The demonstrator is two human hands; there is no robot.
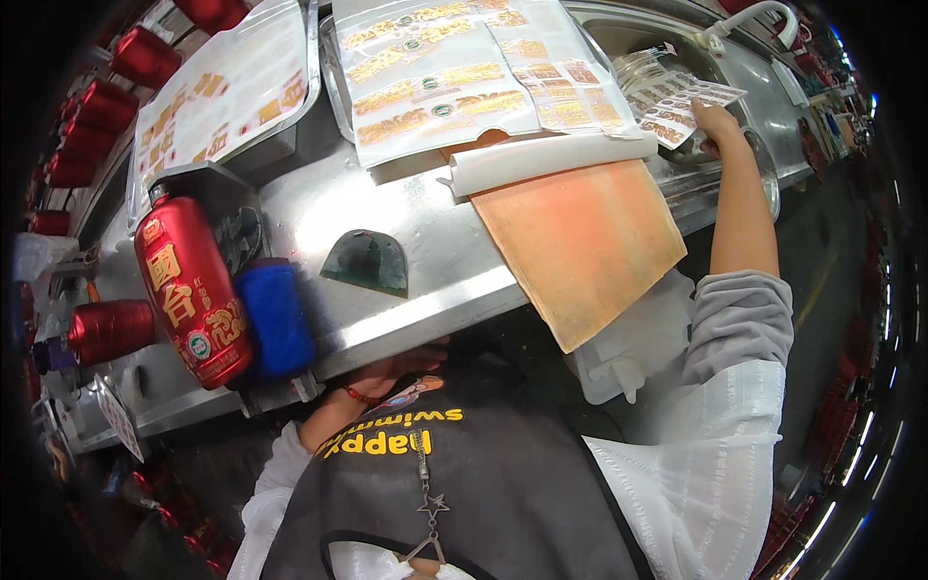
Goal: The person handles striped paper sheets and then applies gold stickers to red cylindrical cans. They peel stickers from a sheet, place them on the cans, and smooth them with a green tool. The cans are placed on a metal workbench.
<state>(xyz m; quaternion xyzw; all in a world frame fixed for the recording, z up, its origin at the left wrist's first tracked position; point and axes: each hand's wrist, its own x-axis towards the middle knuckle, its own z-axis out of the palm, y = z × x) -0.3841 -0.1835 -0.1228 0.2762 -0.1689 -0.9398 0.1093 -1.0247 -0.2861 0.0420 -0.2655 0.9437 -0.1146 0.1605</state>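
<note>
At the far right, my right hand [713, 126] grips the edge of a printed decal sheet [667, 114] with brown and gold patterns. This sheet is over the metal sink [764, 159], beside some clear plastic-looking material. My left hand [411, 363] is low, below the bench edge and against my dark apron; its fingers look stretched out, and shadow hides part of them. Closest to it on the bench are a blue cloth-like pad [275, 319] and a dark green half-round scraper [365, 261]. A red bottle [193, 290] with gold decoration leans beside the pad.
Large gold-printed decal sheets [435, 77] lie on a tray, with more on the left tray [314, 58]. An orange-tan sheet [590, 246] overhangs the bench edge below a white paper roll [551, 164]. A white faucet [764, 14] arches over the sink. Red bottles [106, 106] line the left.
</note>
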